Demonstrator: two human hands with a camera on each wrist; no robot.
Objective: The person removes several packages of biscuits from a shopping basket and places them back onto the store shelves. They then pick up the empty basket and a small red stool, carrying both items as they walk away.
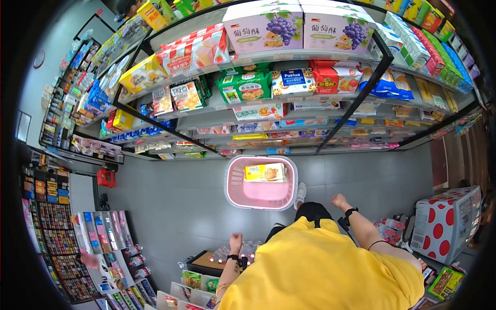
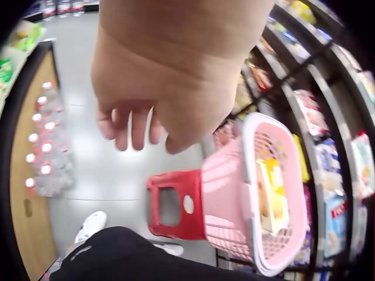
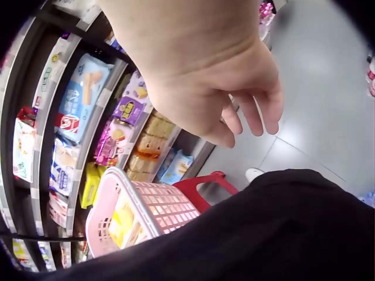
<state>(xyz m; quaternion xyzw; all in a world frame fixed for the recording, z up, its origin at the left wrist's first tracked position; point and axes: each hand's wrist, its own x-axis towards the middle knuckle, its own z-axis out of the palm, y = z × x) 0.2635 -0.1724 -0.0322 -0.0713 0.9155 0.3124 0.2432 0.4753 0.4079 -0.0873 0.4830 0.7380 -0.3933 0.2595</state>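
A pink basket (image 1: 261, 199) stands on a red stool (image 2: 186, 202), with a yellow-and-white snack pack (image 1: 264, 173) lying inside against its far side. The left hand (image 1: 235, 242) hangs in the air to the near left of the basket; the left wrist view shows this hand (image 2: 164, 93) with fingers loosely bent and holding nothing. To the near right of the basket, the right hand (image 1: 339, 201) is also raised, and in the right wrist view the hand (image 3: 217, 93) has relaxed fingers around nothing. Neither hand touches the basket.
Shelves (image 1: 206, 117) of packaged snacks run behind the basket, with grape-pictured boxes (image 1: 263, 28) on top. Bottles (image 2: 50, 146) stand by a wooden-sided unit at the left. A red-dotted white cabinet (image 1: 447, 225) is at the right. Grey floor surrounds the stool.
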